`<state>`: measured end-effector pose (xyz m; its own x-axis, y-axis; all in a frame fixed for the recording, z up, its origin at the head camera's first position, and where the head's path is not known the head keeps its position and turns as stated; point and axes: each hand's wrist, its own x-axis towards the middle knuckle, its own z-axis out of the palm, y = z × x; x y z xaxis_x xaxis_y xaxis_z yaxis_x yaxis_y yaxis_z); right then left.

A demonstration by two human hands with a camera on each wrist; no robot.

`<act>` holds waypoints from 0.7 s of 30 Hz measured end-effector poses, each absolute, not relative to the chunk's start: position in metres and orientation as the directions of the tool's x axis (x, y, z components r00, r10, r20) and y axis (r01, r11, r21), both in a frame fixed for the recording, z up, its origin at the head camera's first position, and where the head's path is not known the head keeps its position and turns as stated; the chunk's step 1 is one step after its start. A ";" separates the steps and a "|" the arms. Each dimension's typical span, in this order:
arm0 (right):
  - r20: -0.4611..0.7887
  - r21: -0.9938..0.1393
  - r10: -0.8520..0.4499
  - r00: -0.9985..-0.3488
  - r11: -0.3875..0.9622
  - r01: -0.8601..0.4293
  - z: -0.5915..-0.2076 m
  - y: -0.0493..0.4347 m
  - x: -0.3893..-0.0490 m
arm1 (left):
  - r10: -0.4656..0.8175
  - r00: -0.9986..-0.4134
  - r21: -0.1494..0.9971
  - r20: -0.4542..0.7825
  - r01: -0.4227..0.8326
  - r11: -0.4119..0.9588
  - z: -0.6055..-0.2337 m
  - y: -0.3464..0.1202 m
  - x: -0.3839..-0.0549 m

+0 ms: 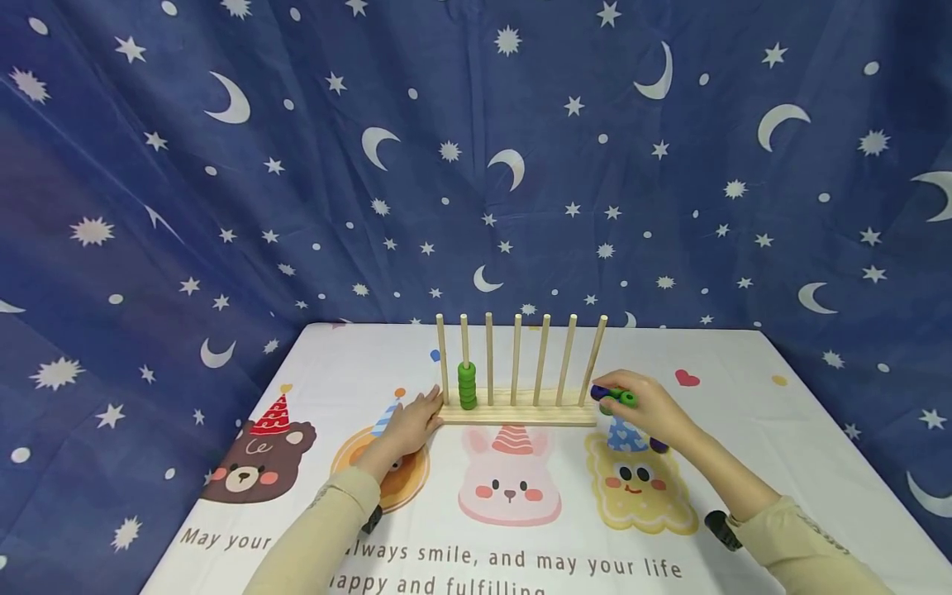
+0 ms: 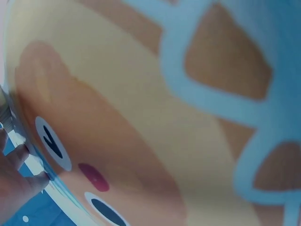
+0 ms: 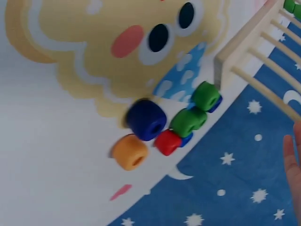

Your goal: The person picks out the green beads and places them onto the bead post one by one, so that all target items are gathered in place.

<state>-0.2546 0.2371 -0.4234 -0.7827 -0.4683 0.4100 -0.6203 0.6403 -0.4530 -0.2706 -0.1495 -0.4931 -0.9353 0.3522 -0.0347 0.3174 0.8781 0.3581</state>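
A pale wooden counting rack with several upright pegs stands near the back of the table. Green beads are stacked on its second peg from the left. At the rack's left end, my left hand rests with its fingertips against the base; straight, spread fingers show in the left wrist view. My right hand is over loose beads beyond the rack's right end, partly covering them. Those beads include green, red, dark blue and orange. Extended fingers appear at the right wrist view's edge.
A white cloth printed with cartoon animals and words covers the table. Behind it hangs a blue curtain with moons and stars. Dark wrist straps are worn near the cuffs.
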 end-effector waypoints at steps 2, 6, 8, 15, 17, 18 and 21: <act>0.399 -0.465 -0.452 -0.798 0.650 -0.601 -0.428 0.241 -0.257 | 0.350 -0.936 0.358 -0.035 0.315 0.879 -0.494 -0.150 -0.271; 0.365 -0.489 -0.419 -0.831 0.673 -0.555 -0.435 0.248 -0.261 | 0.348 -0.937 0.358 -0.036 0.313 0.880 -0.494 -0.149 -0.271; 0.349 -0.498 -0.402 -0.847 0.686 -0.531 -0.438 0.251 -0.263 | 0.349 -0.936 0.364 -0.036 0.313 0.877 -0.494 -0.149 -0.271; 0.312 -0.512 -0.352 -0.882 0.721 -0.468 -0.450 0.265 -0.272 | 0.357 -0.934 0.374 -0.018 0.325 0.869 -0.495 -0.150 -0.272; 0.309 -0.503 -0.340 -0.888 0.734 -0.456 -0.454 0.268 -0.275 | 0.359 -0.933 0.374 -0.018 0.327 0.868 -0.494 -0.151 -0.273; 0.307 -0.501 -0.333 -0.892 0.740 -0.448 -0.456 0.270 -0.276 | 0.360 -0.933 0.379 -0.018 0.327 0.866 -0.494 -0.151 -0.274; 0.285 -0.508 -0.306 -0.908 0.755 -0.414 -0.459 0.274 -0.278 | 0.361 -0.932 0.390 -0.019 0.326 0.861 -0.494 -0.152 -0.275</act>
